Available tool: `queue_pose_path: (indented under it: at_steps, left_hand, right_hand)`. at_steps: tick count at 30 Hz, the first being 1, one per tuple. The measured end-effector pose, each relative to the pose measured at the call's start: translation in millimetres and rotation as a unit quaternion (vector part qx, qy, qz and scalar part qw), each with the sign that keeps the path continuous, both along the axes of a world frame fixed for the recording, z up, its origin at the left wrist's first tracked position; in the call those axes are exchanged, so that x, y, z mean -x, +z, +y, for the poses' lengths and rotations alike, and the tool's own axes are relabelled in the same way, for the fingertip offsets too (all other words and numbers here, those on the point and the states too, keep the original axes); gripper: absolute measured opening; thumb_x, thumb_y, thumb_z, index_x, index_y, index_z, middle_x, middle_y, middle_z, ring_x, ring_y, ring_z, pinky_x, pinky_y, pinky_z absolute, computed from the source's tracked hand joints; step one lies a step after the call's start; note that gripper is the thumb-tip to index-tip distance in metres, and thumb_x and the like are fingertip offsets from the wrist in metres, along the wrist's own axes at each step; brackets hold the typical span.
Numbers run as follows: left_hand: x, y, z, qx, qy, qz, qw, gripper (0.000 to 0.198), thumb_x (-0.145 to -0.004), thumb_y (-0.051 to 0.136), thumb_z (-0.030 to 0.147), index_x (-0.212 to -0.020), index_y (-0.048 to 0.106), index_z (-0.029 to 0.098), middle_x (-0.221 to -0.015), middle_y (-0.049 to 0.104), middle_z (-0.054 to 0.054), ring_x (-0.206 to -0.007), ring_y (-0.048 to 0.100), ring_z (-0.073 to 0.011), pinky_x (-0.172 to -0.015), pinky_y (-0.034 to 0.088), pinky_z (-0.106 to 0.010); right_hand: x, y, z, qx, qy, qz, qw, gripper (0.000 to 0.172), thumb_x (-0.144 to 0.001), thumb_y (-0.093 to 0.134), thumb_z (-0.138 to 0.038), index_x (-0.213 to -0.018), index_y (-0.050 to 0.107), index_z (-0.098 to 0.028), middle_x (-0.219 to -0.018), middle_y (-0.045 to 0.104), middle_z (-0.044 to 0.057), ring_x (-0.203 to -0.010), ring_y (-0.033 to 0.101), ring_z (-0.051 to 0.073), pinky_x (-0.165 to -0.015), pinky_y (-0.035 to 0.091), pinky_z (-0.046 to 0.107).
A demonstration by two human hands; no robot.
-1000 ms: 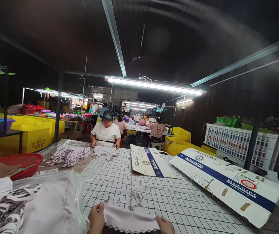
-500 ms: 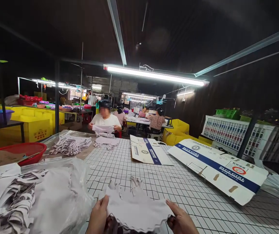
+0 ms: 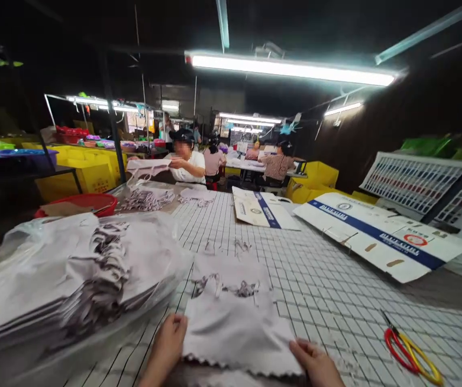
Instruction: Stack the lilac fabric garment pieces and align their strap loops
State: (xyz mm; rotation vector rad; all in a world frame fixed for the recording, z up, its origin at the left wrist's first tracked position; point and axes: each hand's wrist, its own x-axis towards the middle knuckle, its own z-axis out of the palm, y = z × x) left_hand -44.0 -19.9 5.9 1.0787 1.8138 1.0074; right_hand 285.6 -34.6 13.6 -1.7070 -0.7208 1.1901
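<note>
A pale lilac camisole top [image 3: 236,330] with thin straps and a scalloped hem is spread in front of me, hem towards me. My left hand [image 3: 167,339] pinches its left edge near the hem, and my right hand [image 3: 314,361] grips the opposite edge. Beyond its straps, a similar pale top [image 3: 231,266] lies flat on the grid-patterned tabletop [image 3: 315,301]. To the left, a thick pile of matching tops [image 3: 37,274] rests in clear plastic [image 3: 174,258]. Scissors [image 3: 410,349] with red and yellow handles lie right of my right hand.
Flattened white-and-blue cardboard [image 3: 376,231] lies on the right, with a smaller piece [image 3: 261,208] at the far edge. A red basin [image 3: 101,203] stands behind the pile. Across the table, a co-worker [image 3: 190,164] holds up a pale garment [image 3: 150,166]. More garments [image 3: 148,198] are heaped nearby.
The view has tilted down and shifted left, bringing the scissors into sight. The camisole top, still between both hands, is now lower over the similar top. The co-worker's garment has moved left and up.
</note>
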Motion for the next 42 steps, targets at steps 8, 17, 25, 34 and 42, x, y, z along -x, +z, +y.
queue_pose_path:
  at_steps: [8,17,25,34,42]
  left_hand:
    - [8.7,21.2,-15.9,0.009,-0.048,0.128,0.991,0.027,-0.081,0.042,0.043,-0.081,0.056,0.020,-0.060,0.062,-0.002,-0.064,0.062,-0.0205,-0.055,0.038,-0.026]
    - [11.5,25.9,-37.8,0.064,-0.083,0.156,0.982,0.030,-0.086,0.036,0.046,-0.085,0.054,0.022,-0.060,0.061,-0.001,-0.066,0.061,-0.0216,-0.056,0.035,-0.026]
    - [10.7,15.9,-37.0,0.091,-0.073,0.163,0.980,0.026,-0.087,0.038,0.043,-0.082,0.054,0.023,-0.069,0.066,-0.003,-0.074,0.065,-0.0234,-0.060,0.038,-0.027]
    - [9.4,4.2,-34.8,0.106,-0.091,0.192,0.971,0.030,-0.089,0.030,0.046,-0.087,0.051,0.025,-0.073,0.068,-0.003,-0.075,0.065,-0.0242,-0.063,0.041,-0.029]
    - [1.4,21.2,-8.5,-0.111,-0.102,0.239,0.959,0.039,-0.090,0.028,0.041,-0.106,0.056,0.019,-0.107,0.063,-0.011,-0.098,0.061,-0.0233,-0.080,0.047,-0.035]
  right_hand:
    - [9.6,19.1,-25.8,0.035,0.005,-0.016,0.999,0.036,-0.057,0.071,-0.045,-0.076,0.062,-0.016,-0.049,0.050,-0.005,-0.038,0.040,0.007,-0.035,0.030,0.020]
    - [14.6,23.6,-46.4,0.039,0.006,-0.067,0.997,0.037,-0.059,0.068,-0.049,-0.077,0.061,-0.018,-0.051,0.049,-0.006,-0.037,0.034,0.005,-0.036,0.028,0.020]
    - [8.9,11.1,-46.6,0.052,0.018,-0.071,0.996,0.038,-0.057,0.066,-0.052,-0.073,0.058,-0.019,-0.041,0.038,-0.009,-0.032,0.028,0.005,-0.034,0.021,0.021]
    - [-9.9,-26.3,-45.3,0.019,0.074,-0.121,0.990,0.038,-0.059,0.064,-0.056,-0.058,0.050,-0.020,-0.046,0.045,-0.005,-0.043,0.038,0.009,-0.041,0.028,0.022]
    - [-14.2,32.2,15.7,-0.036,0.062,-0.331,0.941,0.034,-0.074,0.051,-0.053,-0.072,0.063,-0.021,-0.070,0.068,0.003,-0.065,0.059,0.018,-0.058,0.043,0.026]
